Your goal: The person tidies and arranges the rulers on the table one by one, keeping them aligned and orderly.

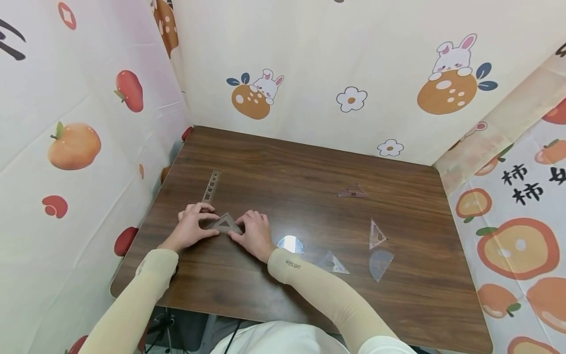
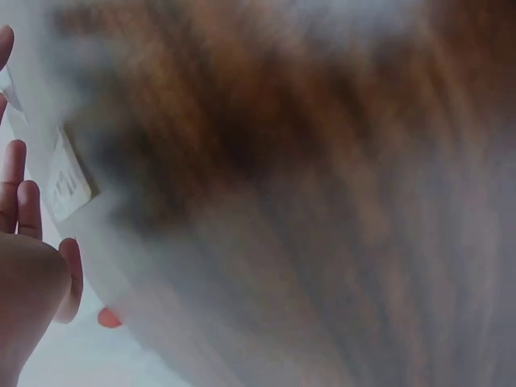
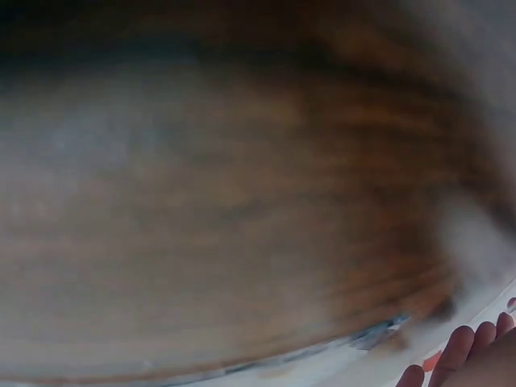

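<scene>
Both hands are at a clear grey set square (image 1: pixel 226 223) with a triangular cutout, on the left part of the brown table. My left hand (image 1: pixel 190 227) holds its left corner between thumb and index finger. At the right corner, my right hand (image 1: pixel 256 235) pinches with thumb and fingers. Just beyond the left hand lies a clear stencil ruler (image 1: pixel 212 186) with a row of holes, its near end by the fingers. In the left wrist view a set square (image 2: pixel 68 179) shows beside the fingers; the right wrist view shows only fingertips (image 3: pixel 458 347) at its corner.
Right of the right hand lies a clear protractor (image 1: pixel 291 244), with another set square (image 1: pixel 333 263) by the forearm. Farther right are a pinkish set square (image 1: pixel 376 235) and a second protractor (image 1: pixel 380 264). A purplish set square (image 1: pixel 353 191) lies toward the back. Printed curtains (image 1: pixel 309 59) enclose the table (image 1: pixel 283 167).
</scene>
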Demonstrator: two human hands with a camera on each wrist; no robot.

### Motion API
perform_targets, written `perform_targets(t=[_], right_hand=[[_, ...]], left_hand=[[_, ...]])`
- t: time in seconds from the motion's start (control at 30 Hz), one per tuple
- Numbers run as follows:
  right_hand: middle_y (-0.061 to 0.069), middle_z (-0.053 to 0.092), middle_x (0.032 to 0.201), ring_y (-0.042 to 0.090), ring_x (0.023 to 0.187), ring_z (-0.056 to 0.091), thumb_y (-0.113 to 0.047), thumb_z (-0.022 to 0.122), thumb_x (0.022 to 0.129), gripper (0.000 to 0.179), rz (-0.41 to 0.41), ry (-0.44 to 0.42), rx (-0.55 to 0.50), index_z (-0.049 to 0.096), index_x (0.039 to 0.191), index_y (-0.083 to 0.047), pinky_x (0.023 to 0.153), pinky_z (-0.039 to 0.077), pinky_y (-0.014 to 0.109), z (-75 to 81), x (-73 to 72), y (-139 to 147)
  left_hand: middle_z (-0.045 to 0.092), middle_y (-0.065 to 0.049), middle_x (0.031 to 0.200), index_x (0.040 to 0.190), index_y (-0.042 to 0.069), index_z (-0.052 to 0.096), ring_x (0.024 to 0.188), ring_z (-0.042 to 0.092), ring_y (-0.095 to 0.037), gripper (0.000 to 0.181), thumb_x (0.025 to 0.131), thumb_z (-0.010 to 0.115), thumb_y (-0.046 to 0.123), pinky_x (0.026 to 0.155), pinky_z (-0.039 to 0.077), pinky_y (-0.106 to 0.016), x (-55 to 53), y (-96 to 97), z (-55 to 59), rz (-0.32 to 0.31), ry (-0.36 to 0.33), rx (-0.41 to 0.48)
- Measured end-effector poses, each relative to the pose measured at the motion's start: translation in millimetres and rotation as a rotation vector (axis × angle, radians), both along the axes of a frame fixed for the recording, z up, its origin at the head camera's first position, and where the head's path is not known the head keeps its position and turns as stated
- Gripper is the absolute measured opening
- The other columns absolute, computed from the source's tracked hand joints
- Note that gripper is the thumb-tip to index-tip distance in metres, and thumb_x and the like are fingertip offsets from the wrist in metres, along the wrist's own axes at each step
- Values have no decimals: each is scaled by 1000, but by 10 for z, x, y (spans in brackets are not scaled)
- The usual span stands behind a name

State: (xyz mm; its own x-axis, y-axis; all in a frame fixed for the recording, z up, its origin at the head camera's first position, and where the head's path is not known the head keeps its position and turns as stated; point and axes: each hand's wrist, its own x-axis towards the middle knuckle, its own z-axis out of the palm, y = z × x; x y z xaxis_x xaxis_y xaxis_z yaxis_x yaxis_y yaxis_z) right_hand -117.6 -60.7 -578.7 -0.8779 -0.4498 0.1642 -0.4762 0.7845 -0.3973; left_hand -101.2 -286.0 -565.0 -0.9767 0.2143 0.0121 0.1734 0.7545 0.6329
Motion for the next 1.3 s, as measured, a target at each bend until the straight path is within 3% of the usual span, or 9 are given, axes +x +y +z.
perform_targets(t=[0.37, 0.77, 1.3], right_hand=[[-11, 60, 95, 8, 92, 53, -55, 70, 79, 35, -11, 4, 28, 71, 95, -24, 93, 38, 34, -24, 27, -32], [-11, 60, 97, 11, 97, 52, -58, 69, 79, 35, -61, -59, 102, 71, 93, -26, 98, 35, 37, 8, 42, -73], [-9, 59, 97, 12, 97, 51, -58, 68, 79, 36, -76, -59, 123, 68, 94, -25, 97, 35, 38, 12, 90, -102]], left_hand=[[46, -9, 133, 107, 19, 73, 124, 29, -38, 34, 75, 82, 27, 94, 14, -58, 38, 10, -76, 13, 12, -17], [42, -10, 140, 113, 21, 71, 123, 28, -38, 37, 78, 79, 29, 92, 14, -59, 71, 42, -63, 16, -5, -54], [40, -10, 144, 115, 21, 71, 124, 29, -37, 38, 79, 78, 29, 94, 13, -60, 132, 31, -112, 31, 15, -59]])
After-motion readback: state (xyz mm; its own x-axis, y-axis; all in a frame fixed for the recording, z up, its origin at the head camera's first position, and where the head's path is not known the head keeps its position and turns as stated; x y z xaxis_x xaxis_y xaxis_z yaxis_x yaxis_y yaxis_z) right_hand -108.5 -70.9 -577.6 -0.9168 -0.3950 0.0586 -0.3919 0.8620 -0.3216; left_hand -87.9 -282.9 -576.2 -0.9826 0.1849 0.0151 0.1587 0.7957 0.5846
